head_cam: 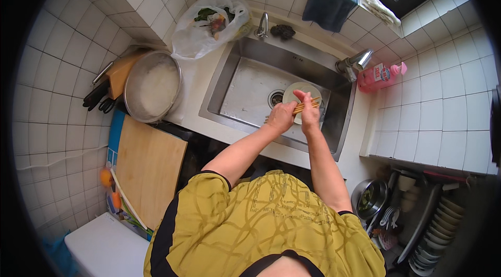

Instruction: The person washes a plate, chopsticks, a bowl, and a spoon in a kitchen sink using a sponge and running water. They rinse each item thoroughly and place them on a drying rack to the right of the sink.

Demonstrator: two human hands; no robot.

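Over the steel sink (250, 81), my left hand (281, 115) is closed around a bundle of wooden chopsticks (299, 109). My right hand (309, 110) is on the same bundle, close beside the left, with the chopstick ends showing past its fingers. Below the hands, a pale plate or bowl (290, 92) lies at the right of the basin, partly hidden by them. The drain (276, 98) is just left of it.
A chrome faucet (354, 63) and a pink soap bottle (377, 77) stand at the right. Left are a plastic bag of scraps (211, 26), a large metal pot (153, 87), a knife block (119, 75) and a cutting board (150, 167). Stacked dishes (442, 226) stand lower right.
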